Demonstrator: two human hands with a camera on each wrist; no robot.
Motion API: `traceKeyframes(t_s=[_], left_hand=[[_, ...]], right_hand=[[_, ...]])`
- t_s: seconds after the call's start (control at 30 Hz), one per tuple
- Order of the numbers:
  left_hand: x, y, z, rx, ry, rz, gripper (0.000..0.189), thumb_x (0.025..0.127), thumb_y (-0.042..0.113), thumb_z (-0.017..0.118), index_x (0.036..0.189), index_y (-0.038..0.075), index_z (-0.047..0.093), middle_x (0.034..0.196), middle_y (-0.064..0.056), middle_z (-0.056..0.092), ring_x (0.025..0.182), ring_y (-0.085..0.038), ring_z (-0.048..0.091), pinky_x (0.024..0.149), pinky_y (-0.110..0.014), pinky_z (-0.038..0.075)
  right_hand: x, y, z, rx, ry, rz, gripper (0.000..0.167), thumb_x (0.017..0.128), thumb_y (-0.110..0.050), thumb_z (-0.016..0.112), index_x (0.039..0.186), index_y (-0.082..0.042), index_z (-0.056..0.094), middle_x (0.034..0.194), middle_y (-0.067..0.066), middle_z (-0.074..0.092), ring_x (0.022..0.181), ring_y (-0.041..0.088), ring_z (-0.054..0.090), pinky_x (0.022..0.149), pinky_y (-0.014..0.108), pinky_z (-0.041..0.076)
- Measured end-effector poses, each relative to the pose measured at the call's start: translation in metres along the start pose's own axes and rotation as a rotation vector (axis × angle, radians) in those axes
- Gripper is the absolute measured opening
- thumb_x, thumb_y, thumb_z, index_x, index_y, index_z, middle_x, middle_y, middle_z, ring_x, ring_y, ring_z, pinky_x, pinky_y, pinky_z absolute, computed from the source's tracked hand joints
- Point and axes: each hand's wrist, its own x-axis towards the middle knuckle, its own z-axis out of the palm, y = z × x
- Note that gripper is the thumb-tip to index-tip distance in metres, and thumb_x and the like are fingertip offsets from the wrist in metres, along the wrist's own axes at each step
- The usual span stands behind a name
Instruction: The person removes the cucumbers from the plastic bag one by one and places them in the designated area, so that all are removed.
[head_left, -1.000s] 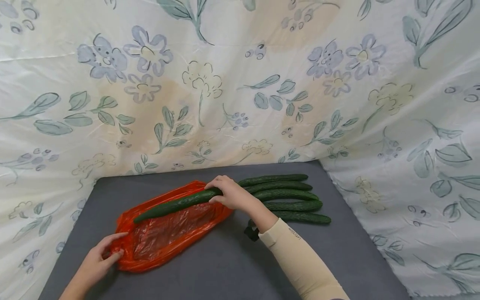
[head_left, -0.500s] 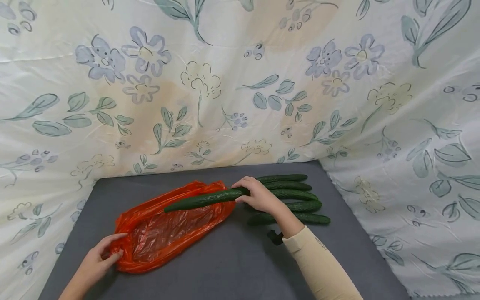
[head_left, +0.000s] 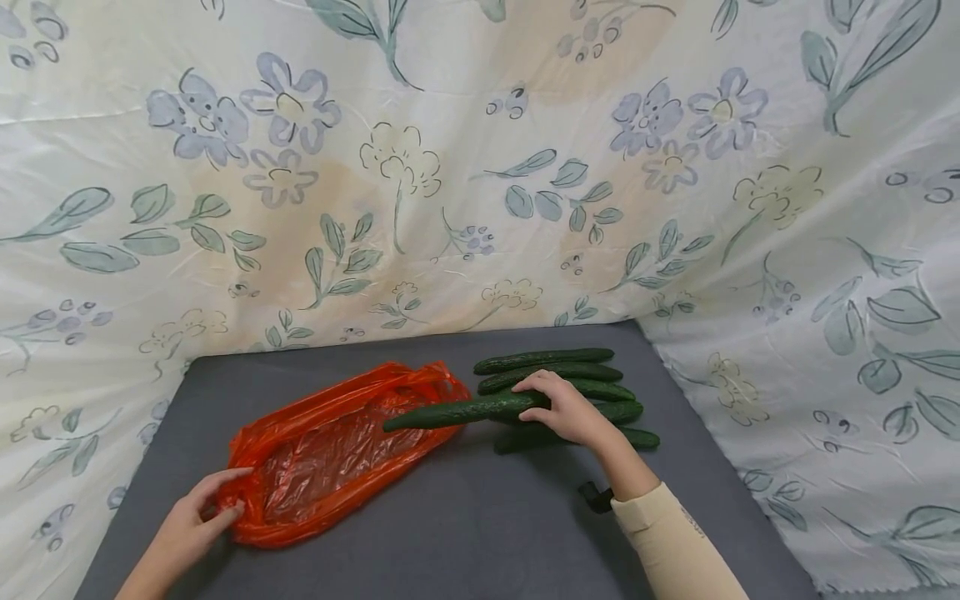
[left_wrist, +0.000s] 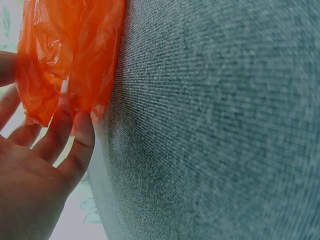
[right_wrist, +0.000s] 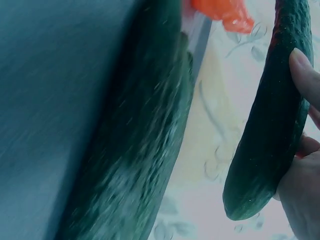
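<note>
In my right hand [head_left: 562, 408] I grip a long dark green cucumber [head_left: 457, 412] near its right end. Its left tip reaches over the right part of an open red plastic bag [head_left: 322, 525]. The right wrist view shows the thumb and fingers around the held cucumber [right_wrist: 270, 125], raised above the table. Below and behind that hand lie several more cucumbers [head_left: 547, 359] side by side, partly hidden by it. At the bag's left end, my left hand [head_left: 191, 521] pinches the gathered plastic. Close up in the left wrist view, the fingers [left_wrist: 82, 132] touch the bag [left_wrist: 75, 50].
A grey cloth-covered table [head_left: 450, 533] lies under everything. Floral fabric [head_left: 450, 167] hangs along the back and both sides. A small black device [head_left: 596, 497] is at the right wrist.
My right hand has moved right with the cucumber, from above the bag to over the other cucumbers. My left hand keeps its place at the bag's left end.
</note>
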Motion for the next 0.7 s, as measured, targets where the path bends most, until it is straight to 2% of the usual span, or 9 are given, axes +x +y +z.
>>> traceKeyframes(t_s=[0.13,0.47,0.7], left_hand=[[0.001,-0.001,-0.001,-0.001,0.001,-0.006,0.043,0.095,0.016,0.070,0.133,0.001,0.058,0.133,-0.028,0.054,0.086,0.008,0.051,0.067,-0.022,0.052],[-0.003,-0.001,-0.001,-0.017,0.011,0.000,0.042,0.095,0.015,0.069,0.133,0.002,0.058,0.133,-0.027,0.055,0.086,0.009,0.053,0.067,-0.022,0.052],[-0.004,-0.005,0.000,-0.016,0.055,0.028,0.039,0.095,0.015,0.070,0.131,0.003,0.061,0.126,-0.021,0.057,0.083,0.006,0.054,0.065,-0.023,0.051]], right_hand=[[-0.019,0.013,-0.005,-0.004,0.029,0.014,0.042,0.091,-0.021,0.075,0.131,-0.017,0.064,0.130,0.002,0.059,0.119,0.024,0.056,0.089,0.042,0.051],[-0.060,0.041,-0.020,-0.074,0.064,0.041,0.044,0.087,-0.018,0.077,0.130,-0.013,0.065,0.130,0.004,0.060,0.122,0.030,0.055,0.094,0.048,0.051],[-0.090,0.064,-0.022,-0.077,0.074,0.068,0.042,0.087,-0.021,0.078,0.128,-0.019,0.066,0.129,0.003,0.060,0.119,0.028,0.057,0.088,0.039,0.052]])
